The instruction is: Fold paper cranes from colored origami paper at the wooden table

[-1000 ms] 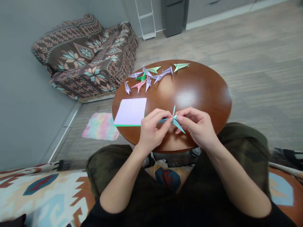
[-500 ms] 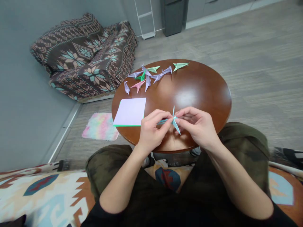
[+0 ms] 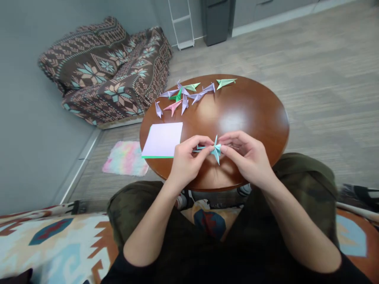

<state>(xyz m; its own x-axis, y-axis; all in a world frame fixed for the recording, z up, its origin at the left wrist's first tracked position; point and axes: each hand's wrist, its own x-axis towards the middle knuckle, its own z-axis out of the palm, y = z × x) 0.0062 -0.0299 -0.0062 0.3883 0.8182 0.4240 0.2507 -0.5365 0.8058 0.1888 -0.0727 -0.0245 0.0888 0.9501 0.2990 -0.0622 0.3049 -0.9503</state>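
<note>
A light blue origami crane (image 3: 217,152) is held over the near part of the round brown table (image 3: 251,106). Its left side is pinched by the thumb and fingers of my left hand (image 3: 189,156), and two thin blue points stick out behind those fingertips. My right hand (image 3: 250,156) grips the crane's right side between thumb and forefinger. One narrow tip rises above the fingers and another hangs below. Part of the folded paper is hidden behind my fingertips.
A stack of square paper (image 3: 162,140), lilac on top with a green edge, lies at the table's left. Behind it are several folded paper cranes, among them a pink crane (image 3: 173,107) and a pale green crane (image 3: 225,83). A covered sofa (image 3: 112,75) stands beyond.
The blue crane has turned between my fingers, so its folded middle shows wider. Both hands have shifted slightly to the left and stay closed on it.
</note>
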